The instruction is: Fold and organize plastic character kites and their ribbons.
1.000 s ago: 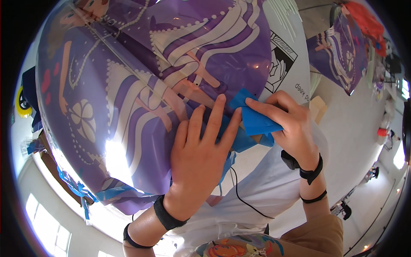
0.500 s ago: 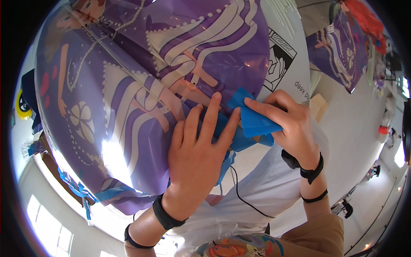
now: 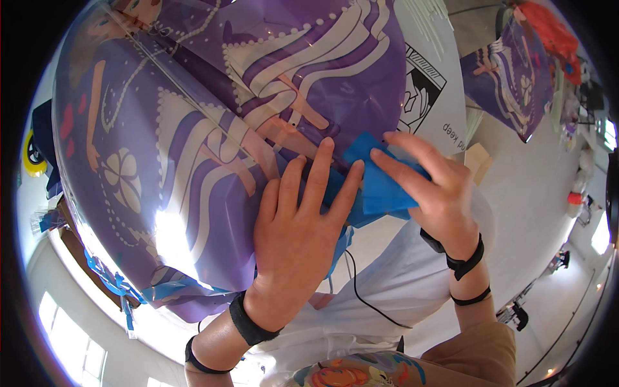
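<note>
A large shiny purple foil balloon (image 3: 213, 116) with white stripes and a printed figure fills the upper left of the head view. My left hand (image 3: 300, 235) lies flat on its lower part, fingers spread and pointing up toward a blue strip (image 3: 380, 190). My right hand (image 3: 435, 190) pinches that blue piece at the balloon's lower right edge, thumb and fingers closed on it. Blue ribbon trails (image 3: 119, 287) hang off the balloon's lower left edge. Both wrists wear black bands.
A white sheet with black line drawing (image 3: 422, 87) lies behind the balloon. Another purple foil balloon (image 3: 512, 77) sits at the upper right beside orange items (image 3: 548, 29). A thin black cable (image 3: 367, 303) runs over my white clothing. Pale floor stretches to the right.
My left hand has slid slightly up the balloon, its fingers now closer to the blue piece. My right hand keeps its pinch on it.
</note>
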{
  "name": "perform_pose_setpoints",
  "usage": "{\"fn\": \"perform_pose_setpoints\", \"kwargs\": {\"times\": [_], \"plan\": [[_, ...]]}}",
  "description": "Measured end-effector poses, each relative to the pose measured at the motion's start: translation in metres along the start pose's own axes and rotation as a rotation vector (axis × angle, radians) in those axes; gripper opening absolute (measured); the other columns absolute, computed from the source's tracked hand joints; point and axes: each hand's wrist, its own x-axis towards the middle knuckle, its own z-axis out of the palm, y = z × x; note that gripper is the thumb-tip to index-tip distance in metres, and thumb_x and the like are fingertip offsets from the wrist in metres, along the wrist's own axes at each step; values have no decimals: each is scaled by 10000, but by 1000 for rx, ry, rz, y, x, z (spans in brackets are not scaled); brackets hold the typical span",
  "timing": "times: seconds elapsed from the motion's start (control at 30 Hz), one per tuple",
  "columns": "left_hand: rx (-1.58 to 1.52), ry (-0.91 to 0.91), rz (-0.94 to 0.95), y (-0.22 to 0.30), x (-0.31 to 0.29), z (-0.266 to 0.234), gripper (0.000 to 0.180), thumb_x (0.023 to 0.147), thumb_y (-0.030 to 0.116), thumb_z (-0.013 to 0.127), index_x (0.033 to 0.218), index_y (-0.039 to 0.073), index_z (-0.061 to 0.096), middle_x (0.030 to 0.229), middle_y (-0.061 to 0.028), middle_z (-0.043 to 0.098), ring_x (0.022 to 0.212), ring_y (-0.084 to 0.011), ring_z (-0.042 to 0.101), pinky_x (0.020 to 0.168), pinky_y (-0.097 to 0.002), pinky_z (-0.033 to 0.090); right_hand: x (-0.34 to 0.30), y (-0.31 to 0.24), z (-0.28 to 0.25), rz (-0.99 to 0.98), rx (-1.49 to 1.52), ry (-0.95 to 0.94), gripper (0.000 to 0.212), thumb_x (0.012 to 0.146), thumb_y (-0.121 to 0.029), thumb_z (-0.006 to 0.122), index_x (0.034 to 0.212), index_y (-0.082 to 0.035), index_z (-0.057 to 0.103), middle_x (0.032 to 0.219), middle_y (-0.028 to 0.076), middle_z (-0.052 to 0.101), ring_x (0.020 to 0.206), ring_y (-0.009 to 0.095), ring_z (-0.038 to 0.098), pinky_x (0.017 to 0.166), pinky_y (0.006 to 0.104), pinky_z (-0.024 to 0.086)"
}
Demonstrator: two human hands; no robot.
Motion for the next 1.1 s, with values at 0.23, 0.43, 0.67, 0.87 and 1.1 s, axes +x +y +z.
{"fn": "perform_pose_setpoints", "kwargs": {"times": [0.23,0.43,0.67,0.87,1.1], "plan": [[26,2,7,0,0,2,642,775,224,766,1401,261,629,1536,-101,446,1249,-316,501,996,-437,440,-5,2,2,-119,-52,-80,360,727,-69,680,1080,-64,754,1212,2,694,719,142,664,590,278,523],[39,13,10,-1,-1,3,665,746,245,777,1395,269,634,1527,-100,456,1244,-315,503,990,-431,443,-6,6,2,-116,-25,-61,363,716,-56,685,1071,-62,755,1226,10,698,705,148,661,581,279,520],[60,20,14,1,0,4,668,739,250,779,1392,267,636,1515,-108,467,1239,-318,507,988,-429,446,-7,7,2,-129,-37,-61,375,718,-52,685,1086,-51,754,1245,8,697,679,137,640,586,270,517],[65,47,32,1,0,4,490,841,170,610,1328,196,657,1485,-140,502,1199,-318,538,962,-418,458,-4,3,0,-117,-33,-117,379,735,-67,676,1106,-58,752,1308,-1,682,638,126,601,573,255,500],[40,-18,11,2,-2,-1,675,743,221,787,1398,213,625,1533,-134,444,1267,-339,504,1004,-448,443,-3,5,-1,-116,-42,-126,382,748,-78,670,1121,-82,753,1324,-9,677,629,123,598,566,258,497]]}}
